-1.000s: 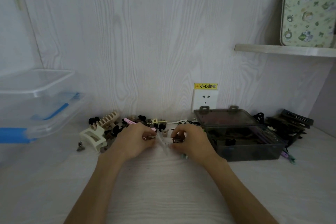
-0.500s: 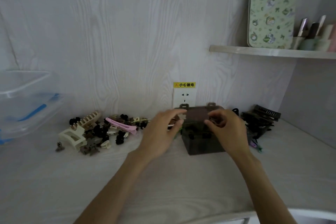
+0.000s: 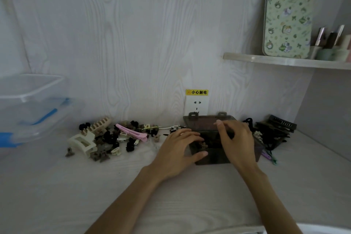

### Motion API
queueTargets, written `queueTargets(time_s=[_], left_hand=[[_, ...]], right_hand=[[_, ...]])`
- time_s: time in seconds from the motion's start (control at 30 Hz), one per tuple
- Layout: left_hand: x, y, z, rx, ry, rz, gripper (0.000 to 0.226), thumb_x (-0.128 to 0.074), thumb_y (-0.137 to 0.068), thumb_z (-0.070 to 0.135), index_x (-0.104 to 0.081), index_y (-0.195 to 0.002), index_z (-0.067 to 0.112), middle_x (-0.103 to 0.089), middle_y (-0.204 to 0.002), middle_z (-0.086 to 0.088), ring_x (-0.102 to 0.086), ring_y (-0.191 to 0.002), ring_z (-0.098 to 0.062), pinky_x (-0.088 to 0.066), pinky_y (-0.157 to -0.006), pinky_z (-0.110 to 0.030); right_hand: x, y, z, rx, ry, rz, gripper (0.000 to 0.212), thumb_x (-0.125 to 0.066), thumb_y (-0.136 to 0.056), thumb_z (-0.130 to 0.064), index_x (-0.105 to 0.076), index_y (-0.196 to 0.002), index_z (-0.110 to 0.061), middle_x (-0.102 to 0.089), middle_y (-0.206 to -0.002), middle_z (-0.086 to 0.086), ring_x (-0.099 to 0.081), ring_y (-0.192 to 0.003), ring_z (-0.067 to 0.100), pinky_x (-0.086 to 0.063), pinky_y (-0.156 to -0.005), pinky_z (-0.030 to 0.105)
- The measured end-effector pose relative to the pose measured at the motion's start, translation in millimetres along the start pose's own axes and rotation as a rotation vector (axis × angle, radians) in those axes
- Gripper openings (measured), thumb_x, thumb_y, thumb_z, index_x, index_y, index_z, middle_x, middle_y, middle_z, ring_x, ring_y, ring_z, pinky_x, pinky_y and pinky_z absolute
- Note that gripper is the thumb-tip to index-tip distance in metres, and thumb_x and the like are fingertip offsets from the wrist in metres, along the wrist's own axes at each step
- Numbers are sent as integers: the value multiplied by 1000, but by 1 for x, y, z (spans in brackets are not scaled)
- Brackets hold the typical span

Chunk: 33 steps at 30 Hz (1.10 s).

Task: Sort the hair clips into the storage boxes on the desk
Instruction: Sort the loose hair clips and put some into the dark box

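A dark translucent storage box point(image 3: 210, 158) stands open on the desk below the wall socket, its lid point(image 3: 205, 122) tipped back. Small brown clips point(image 3: 204, 145) lie inside. My left hand point(image 3: 177, 153) reaches over the box's left edge with fingers straight and the thumb on the front wall. Over the box's right half hovers my right hand point(image 3: 236, 138), fingers loosely spread, nothing visible in it. Left of the box lies a pile of loose hair clips: a cream claw clip point(image 3: 81, 142), a beige claw clip point(image 3: 100, 126), a long pink clip point(image 3: 131, 132) and several small black and brown ones.
A clear storage box with blue latches point(image 3: 32, 112) sits at the far left. Black clips point(image 3: 273, 131) are heaped right of the dark box, with a purple clip point(image 3: 266, 155) in front. A shelf point(image 3: 284, 61) holds a floral tin point(image 3: 286, 21) and small bottles.
Both hands went from the clip pile to the dark box, pinching small clips on the way. Now they are lowered over the open box with fingers relaxed.
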<state>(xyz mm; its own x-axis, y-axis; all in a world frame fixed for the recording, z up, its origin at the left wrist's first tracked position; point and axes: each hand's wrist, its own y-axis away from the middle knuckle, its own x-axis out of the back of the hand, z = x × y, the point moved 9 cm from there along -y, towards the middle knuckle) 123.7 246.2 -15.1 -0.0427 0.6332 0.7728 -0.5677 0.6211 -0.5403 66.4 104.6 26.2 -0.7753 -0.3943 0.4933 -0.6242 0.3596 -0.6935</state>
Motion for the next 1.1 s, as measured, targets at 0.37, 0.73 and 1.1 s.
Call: queueTargets(time_s=[0.37, 0.73, 1.1], left_hand=[[143, 103, -130, 422, -278, 252, 15, -55, -89, 40, -66, -96, 32, -69, -91, 12, -59, -77, -7, -43, -65, -23], [150, 139, -163, 697, -449, 80, 55, -39, -78, 75, -66, -102, 33, -62, -103, 7, -48, -102, -16, -40, -73, -30], [116, 124, -145, 503, -182, -72, 41, -56, -81, 58, -51, -114, 34, -48, -110, 15, -53, -99, -9, -44, -78, -28]], right_hand=[[-98, 30, -127, 267, -120, -361, 21, -53, -92, -15, -65, -108, -18, -62, -100, -2, -56, -87, 10, -44, -76, 19], [-199, 74, -155, 409, 37, -692, 38, -47, -91, -40, -55, -123, -20, -49, -124, 2, -43, -115, 20, -34, -95, 27], [-190, 69, -152, 375, 65, -674, 32, -50, -91, -44, -54, -120, -30, -53, -117, -6, -51, -106, 14, -41, -78, 30]])
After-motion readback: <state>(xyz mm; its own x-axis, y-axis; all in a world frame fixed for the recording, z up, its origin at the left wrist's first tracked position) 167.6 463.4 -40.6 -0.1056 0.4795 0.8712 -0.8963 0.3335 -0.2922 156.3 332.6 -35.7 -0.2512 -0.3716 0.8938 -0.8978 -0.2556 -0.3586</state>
